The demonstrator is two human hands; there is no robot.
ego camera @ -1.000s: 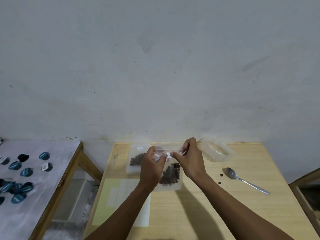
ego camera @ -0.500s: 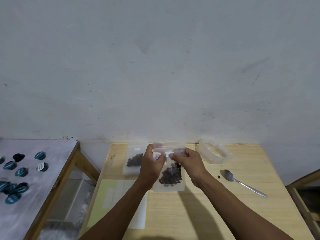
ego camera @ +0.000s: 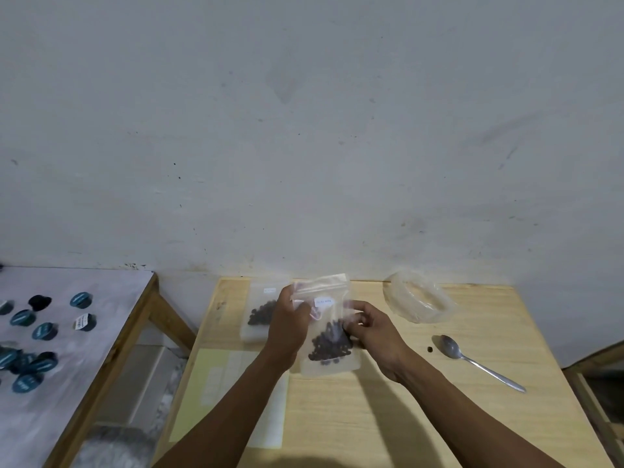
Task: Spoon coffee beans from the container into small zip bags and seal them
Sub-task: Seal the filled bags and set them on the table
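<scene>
A small clear zip bag (ego camera: pixel 329 332) with dark coffee beans in its lower half is held upright above the wooden table (ego camera: pixel 422 417). My left hand (ego camera: pixel 288 327) grips its left side below the zip strip. My right hand (ego camera: pixel 369 327) holds its right side at mid height. A second zip bag with beans (ego camera: pixel 260 314) lies flat behind my left hand. The clear plastic container (ego camera: pixel 417 300) sits at the back right and looks empty. A metal spoon (ego camera: pixel 472 359) lies to the right with one loose bean (ego camera: pixel 430 349) beside it.
A pale yellow sheet (ego camera: pixel 209 393) and flat clear bags (ego camera: pixel 270 420) lie on the table's left front part. A white side table (ego camera: pixel 84 339) at the left carries several dark teal capsules (ego camera: pixel 44 331). A wall stands right behind both tables.
The bag has been lifted upright and tilted. My right hand slid from the zip strip down to the bag's right side. My left hand stays on the left side.
</scene>
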